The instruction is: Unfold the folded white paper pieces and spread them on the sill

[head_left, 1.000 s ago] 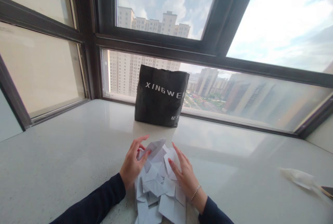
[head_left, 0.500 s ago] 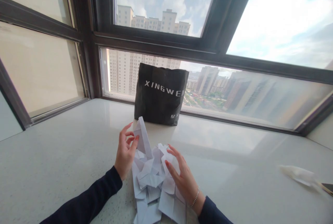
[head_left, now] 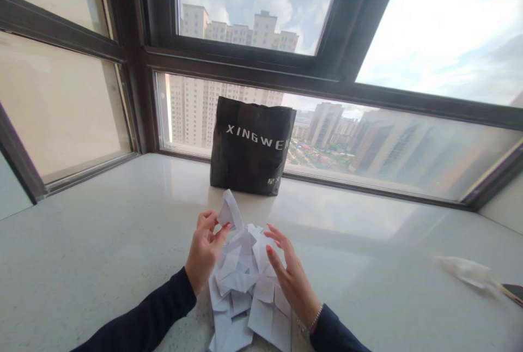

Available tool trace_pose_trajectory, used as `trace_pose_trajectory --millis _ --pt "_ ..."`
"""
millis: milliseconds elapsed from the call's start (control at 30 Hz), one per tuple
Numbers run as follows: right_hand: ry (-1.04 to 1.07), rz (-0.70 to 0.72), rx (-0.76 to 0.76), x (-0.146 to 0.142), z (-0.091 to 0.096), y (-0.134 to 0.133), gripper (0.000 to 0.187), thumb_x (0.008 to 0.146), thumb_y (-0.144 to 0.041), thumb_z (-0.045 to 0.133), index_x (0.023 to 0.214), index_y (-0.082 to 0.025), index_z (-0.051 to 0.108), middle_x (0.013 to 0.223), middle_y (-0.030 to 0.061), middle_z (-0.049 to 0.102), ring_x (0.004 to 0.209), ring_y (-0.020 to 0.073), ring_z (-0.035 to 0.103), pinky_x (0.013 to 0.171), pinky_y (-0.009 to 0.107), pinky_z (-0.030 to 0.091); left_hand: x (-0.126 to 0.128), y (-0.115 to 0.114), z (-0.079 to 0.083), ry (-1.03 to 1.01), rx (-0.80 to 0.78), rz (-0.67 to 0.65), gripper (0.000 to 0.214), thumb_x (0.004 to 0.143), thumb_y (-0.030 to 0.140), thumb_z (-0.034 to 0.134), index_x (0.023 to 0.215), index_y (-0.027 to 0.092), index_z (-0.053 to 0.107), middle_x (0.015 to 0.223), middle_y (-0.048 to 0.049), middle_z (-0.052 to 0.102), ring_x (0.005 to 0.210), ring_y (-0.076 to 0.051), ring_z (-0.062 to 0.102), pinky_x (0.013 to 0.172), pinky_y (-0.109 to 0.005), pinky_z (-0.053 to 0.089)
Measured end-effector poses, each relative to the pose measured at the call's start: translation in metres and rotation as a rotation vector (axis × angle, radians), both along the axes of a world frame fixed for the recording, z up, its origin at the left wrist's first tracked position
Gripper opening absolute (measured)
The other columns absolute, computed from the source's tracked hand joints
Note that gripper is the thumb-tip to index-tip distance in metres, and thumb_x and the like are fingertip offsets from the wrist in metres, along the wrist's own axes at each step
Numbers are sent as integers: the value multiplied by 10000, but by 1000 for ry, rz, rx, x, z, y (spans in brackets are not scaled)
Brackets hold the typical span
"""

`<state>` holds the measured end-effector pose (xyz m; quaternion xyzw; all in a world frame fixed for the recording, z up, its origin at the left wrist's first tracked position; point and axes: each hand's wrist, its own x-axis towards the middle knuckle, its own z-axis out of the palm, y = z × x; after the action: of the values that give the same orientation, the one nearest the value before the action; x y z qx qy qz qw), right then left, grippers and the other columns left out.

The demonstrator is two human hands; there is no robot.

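A folded piece of white paper [head_left: 231,210] is pinched between the thumb and fingers of my left hand [head_left: 206,248], tilted above the far end of a heap. That heap of folded white papers [head_left: 269,314] lies on the pale speckled countertop [head_left: 359,281], its pieces overlapping. My right hand [head_left: 293,275], with a bracelet at the wrist, is beside the heap's right edge. Its fingers are curved and apart, and I see nothing between them. Whether its fingertips touch the papers, I cannot tell.
A black bag [head_left: 251,147] with white lettering stands upright behind the papers, close to the window frame [head_left: 245,77]. At the far right lies a whitish, wrapped-looking object with a dark end [head_left: 469,273], partly blurred.
My left hand has moved slightly to the right with the folded paper, which now shows less of its length. My right hand has shifted a little to the right, away from the heap.
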<state>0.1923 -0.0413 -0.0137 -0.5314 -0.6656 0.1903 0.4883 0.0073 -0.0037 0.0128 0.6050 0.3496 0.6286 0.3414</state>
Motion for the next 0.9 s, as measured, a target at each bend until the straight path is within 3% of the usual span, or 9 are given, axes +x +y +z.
trace_pose_trajectory --millis 167,300,467,567,700,800,900 --pt "74 38 47 0 6 -5 441 883 -492 298 1201 -229 455 967 58 597 921 210 544 848 360 421 2 -14 -1 260 263 -104 252 878 219 413 942 240 656 1020 -77 400 969 -220 469 892 -369 421" --pt "186 182 -36 -4 8 -9 465 887 -493 293 1252 -222 389 778 8 597 757 180 574 721 308 453 0 -14 -12 492 393 -153 424 835 56 347 1098 284 589 1102 -74 418 1043 -221 439 932 -388 389" --pt "220 218 -51 -7 4 -5 476 828 -387 500 1251 -206 379 705 -14 590 670 151 560 680 276 445 1 -10 -17 697 348 -260 586 716 -30 330 1209 241 495 1216 -72 418 1125 -224 395 961 -386 362" --pt "239 131 -13 0 1 1 437 831 -398 481 1217 -203 417 725 1 578 670 156 551 659 281 454 1 -7 -16 630 347 -157 557 766 6 300 1274 212 397 1237 -85 417 1148 -220 377 970 -398 340" --pt "249 78 16 12 -4 9 388 856 -409 424 1196 -223 434 830 29 574 693 160 577 638 284 477 -1 -3 -19 656 243 -5 391 822 170 395 1211 173 431 1193 -112 480 1111 -261 415 953 -443 320" --pt "251 36 27 17 -6 13 341 854 -410 418 1120 -214 502 813 29 577 620 147 578 564 267 484 -1 -2 -25 758 143 -7 428 791 268 510 1203 185 426 1118 -109 545 1044 -284 472 965 -510 250" --pt "243 -25 41 17 -6 14 341 848 -417 414 1079 -197 534 791 33 593 606 147 563 561 267 486 -1 -2 -28 770 125 -32 450 762 198 525 1198 211 418 990 -66 600 945 -252 533 986 -536 163"
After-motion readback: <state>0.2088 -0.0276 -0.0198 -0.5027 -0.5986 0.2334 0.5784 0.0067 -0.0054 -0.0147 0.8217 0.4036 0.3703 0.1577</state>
